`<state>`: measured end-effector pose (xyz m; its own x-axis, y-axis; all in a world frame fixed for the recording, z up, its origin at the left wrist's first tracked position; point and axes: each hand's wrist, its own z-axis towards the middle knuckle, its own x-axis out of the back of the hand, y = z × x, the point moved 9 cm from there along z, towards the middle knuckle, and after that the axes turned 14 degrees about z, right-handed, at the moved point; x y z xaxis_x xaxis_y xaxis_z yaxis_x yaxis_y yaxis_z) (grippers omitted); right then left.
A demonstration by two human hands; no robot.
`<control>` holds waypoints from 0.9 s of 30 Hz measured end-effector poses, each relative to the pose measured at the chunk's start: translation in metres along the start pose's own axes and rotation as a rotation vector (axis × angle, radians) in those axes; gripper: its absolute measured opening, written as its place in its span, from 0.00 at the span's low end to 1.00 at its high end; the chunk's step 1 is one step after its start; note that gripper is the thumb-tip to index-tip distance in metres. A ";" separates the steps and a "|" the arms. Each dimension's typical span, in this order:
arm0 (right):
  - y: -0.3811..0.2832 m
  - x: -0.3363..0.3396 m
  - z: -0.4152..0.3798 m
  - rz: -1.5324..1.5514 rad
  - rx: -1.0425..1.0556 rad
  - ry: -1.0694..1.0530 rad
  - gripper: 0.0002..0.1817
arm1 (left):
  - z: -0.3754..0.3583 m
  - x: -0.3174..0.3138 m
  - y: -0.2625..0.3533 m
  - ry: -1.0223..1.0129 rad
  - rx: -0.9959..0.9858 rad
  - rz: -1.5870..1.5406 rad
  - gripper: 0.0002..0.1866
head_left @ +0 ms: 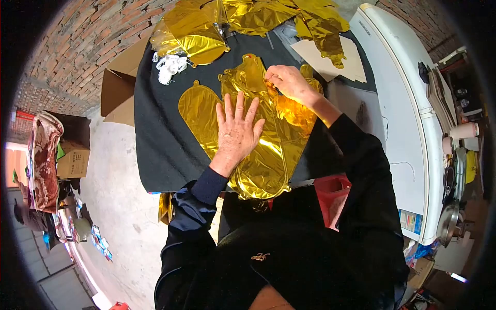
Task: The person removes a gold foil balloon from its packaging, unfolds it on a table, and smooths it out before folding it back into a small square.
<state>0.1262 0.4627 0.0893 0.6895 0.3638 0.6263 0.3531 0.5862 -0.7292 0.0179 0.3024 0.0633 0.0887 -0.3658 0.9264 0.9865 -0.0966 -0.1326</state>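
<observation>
Flat gold foil balloons (261, 168) overlap on the black tablecloth (160, 150) in front of me. My left hand (238, 129) lies on them palm down with its fingers spread. Up and to the right, my right hand (290, 83) has its fingers pinched together on the edge of a gold foil balloon, whose crinkled part shines orange below the wrist. The exact spot under those fingertips is partly hidden. Another rounded gold foil piece (196, 106) sticks out to the left of my left hand.
More gold foil balloons (268, 15) lie along the far edge. A bundle of white string (170, 67) is at the far left, pale card sheets (354, 59) at the far right. A white refrigerator (398, 103) stands close on the right; an open cardboard box (118, 95) on the left.
</observation>
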 end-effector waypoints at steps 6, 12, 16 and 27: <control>0.002 -0.007 -0.006 0.071 -0.008 0.040 0.09 | 0.001 0.000 0.000 -0.003 0.001 0.020 0.33; -0.005 -0.019 -0.009 0.074 0.060 0.056 0.12 | 0.000 0.002 -0.001 0.032 0.021 -0.033 0.36; 0.002 -0.028 -0.001 -0.124 0.053 0.086 0.14 | 0.000 0.002 0.000 0.043 0.016 -0.017 0.36; 0.010 -0.026 0.017 0.217 -0.416 -0.084 0.22 | 0.000 -0.005 0.000 0.038 0.002 0.042 0.36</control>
<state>0.1008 0.4713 0.0708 0.7281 0.5130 0.4547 0.4413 0.1568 -0.8836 0.0179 0.3045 0.0586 0.1249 -0.4044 0.9060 0.9822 -0.0787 -0.1705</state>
